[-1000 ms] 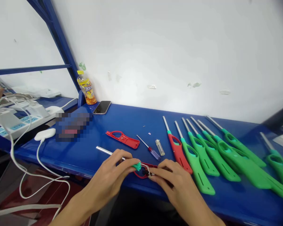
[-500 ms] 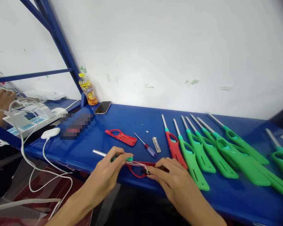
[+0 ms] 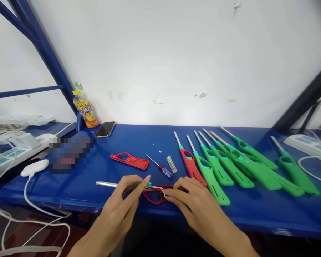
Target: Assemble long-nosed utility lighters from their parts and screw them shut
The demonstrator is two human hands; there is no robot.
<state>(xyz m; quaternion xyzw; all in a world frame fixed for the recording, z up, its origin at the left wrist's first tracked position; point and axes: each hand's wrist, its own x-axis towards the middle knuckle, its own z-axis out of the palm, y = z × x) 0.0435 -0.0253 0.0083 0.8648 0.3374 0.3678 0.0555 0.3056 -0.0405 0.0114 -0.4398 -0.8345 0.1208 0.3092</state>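
An opened red gas lighter lies at the desk's front edge, its handle half (image 3: pixel 151 202) between my two hands. My left hand (image 3: pixel 123 201) pinches the green collar (image 3: pixel 149 184) at the base of the metal tube (image 3: pixel 106 184), which points left. White wires (image 3: pixel 157 188) run from there to a small black part (image 3: pixel 162 195) by the trigger ring. My right hand (image 3: pixel 198 198) has its fingers closed around the right end of this handle half, fingertips at the black part. Beyond them lie the other red half (image 3: pixel 131 160), a screwdriver (image 3: pixel 164 171) and a clear fuel tank (image 3: pixel 172 165).
Several green lighters (image 3: pixel 214 184) and one assembled red lighter (image 3: pixel 192 166) lie to the right. A phone (image 3: pixel 105 129) and a drink bottle (image 3: pixel 86 110) stand at the back left. White cables (image 3: pixel 29 203) hang at left; power strips (image 3: pixel 311 144) sit at both sides.
The view has turned to the right, so things appear shifted left. Both hands keep their grip, with only slight finger movement around the collar and wires.
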